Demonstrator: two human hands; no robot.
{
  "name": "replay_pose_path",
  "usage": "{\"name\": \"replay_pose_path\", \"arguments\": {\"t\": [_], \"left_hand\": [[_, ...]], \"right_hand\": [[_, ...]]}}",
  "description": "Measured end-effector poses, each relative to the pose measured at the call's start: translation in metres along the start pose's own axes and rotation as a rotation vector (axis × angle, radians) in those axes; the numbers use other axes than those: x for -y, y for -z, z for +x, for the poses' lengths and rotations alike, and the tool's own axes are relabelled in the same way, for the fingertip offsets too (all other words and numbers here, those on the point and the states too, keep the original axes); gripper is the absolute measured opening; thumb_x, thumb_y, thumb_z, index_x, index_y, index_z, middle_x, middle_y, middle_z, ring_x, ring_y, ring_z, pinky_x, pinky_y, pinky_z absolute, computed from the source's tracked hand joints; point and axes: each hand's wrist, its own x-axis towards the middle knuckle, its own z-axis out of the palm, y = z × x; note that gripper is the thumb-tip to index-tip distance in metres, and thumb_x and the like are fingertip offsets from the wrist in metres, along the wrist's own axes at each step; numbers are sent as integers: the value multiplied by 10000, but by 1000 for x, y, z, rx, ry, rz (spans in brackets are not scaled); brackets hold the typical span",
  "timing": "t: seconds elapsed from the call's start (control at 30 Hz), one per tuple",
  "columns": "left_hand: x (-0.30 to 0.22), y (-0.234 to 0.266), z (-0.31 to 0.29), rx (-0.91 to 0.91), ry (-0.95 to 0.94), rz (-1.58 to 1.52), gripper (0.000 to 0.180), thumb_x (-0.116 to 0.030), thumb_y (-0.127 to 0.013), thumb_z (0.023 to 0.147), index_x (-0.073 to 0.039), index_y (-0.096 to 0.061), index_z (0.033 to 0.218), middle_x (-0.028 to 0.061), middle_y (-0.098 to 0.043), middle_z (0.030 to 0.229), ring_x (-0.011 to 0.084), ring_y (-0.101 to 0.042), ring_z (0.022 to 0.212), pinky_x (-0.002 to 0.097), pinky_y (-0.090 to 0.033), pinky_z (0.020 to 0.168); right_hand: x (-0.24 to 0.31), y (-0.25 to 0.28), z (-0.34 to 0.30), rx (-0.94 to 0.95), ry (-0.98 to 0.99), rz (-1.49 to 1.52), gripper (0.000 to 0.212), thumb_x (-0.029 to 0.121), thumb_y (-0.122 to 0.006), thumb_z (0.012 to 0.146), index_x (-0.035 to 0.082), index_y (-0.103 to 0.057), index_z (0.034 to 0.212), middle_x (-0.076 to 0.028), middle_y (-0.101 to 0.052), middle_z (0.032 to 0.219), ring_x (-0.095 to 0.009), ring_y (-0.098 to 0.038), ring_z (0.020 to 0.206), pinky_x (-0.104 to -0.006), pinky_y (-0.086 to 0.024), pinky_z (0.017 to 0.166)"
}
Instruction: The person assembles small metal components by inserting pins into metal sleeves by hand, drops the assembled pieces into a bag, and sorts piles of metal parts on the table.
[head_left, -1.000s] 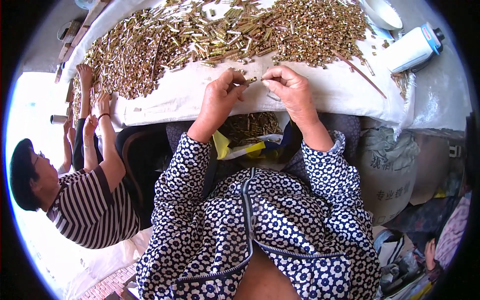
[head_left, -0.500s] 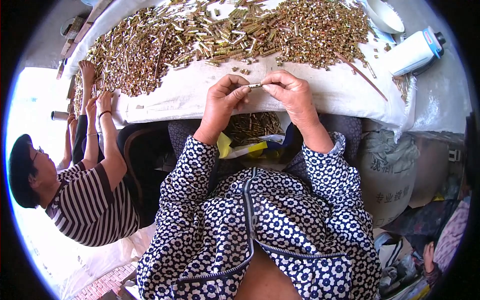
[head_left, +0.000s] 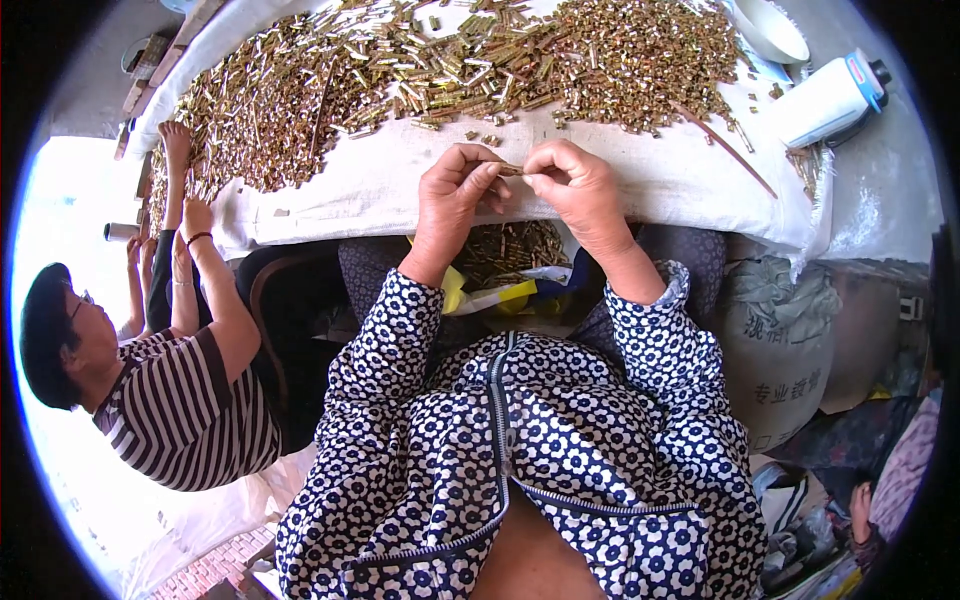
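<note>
Just above the near edge of the cloth-covered table, my left hand (head_left: 452, 192) and my right hand (head_left: 578, 190) meet with their fingertips close together. Both are closed in a pinch at opposite ends of a short, slim brass-coloured metal rod (head_left: 511, 170), lying roughly level between them; the fingers cover much of it. Beyond them spreads a wide pile of small golden metal cylinders (head_left: 640, 60), with longer rods (head_left: 480, 75) in the middle. A few loose short pieces (head_left: 489, 141) lie right behind my fingers. Below my hands, a container at my lap holds many similar rods (head_left: 510, 250).
A thin brown stick (head_left: 725, 150) lies on the white cloth (head_left: 380, 190) at right. Near it are a white bottle-like container (head_left: 830, 100) and a white bowl (head_left: 770, 32). At left a person in a striped shirt (head_left: 200, 420) works at the pile. A full sack (head_left: 775, 360) stands at right.
My left hand has shifted slightly right, and the rod between my fingers is now more covered. The co-worker's hand at left has moved slightly back from the pile.
</note>
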Motion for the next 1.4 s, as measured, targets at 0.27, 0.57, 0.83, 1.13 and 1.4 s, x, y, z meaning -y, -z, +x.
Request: {"name": "replay_pose_path", "arguments": {"t": [0.27, 0.57, 0.83, 1.13, 1.4], "left_hand": [[8, -23, 5, 59, -463, 981, 70, -51, -615, 836, -39, -600, 903, 204, -611, 789, 388, -605, 708, 399, -505, 617], [7, -16, -3, 44, -389, 778, 72, -75, -497, 919, -34, -532, 967, 108, -606, 766, 275, -644, 704, 341, -521, 583], [-7, 59, -4, -252, -222, 96, 91, -21, -428, 925, -27, -499, 982, 62, -576, 881, 138, -635, 795, 240, -535, 598], [-16, 87, 63, -202, -369, 1288, 187, -58, -627, 809, -39, -638, 995, 118, -614, 974, 273, -633, 812, 364, -510, 716], [-12, 76, 55, -20, -356, 1341, 138, -109, -641, 801, -78, -660, 934, 93, -617, 956, 297, -626, 850, 379, -504, 737]], "right_hand": [[-9, 14, -1, 63, 185, -484, 118, -26, -585, 690, 23, -580, 798, -115, -583, 815, -296, -587, 795, -365, -474, 699], [-3, 11, 5, -59, 134, -515, 156, -19, -610, 757, 42, -626, 900, -115, -625, 881, -279, -626, 828, -340, -498, 711], [6, -45, 33, -11, 462, -764, 236, 49, -633, 787, 67, -621, 1022, -79, -621, 1056, -263, -575, 1009, -375, -484, 877], [-13, -26, 47, 75, 378, -949, 214, 50, -627, 746, 86, -641, 957, -59, -608, 936, -246, -580, 909, -357, -507, 772], [-12, 1, 40, -46, 246, -1157, 164, 49, -639, 743, 94, -636, 901, -37, -627, 927, -240, -584, 870, -339, -507, 764]]}}
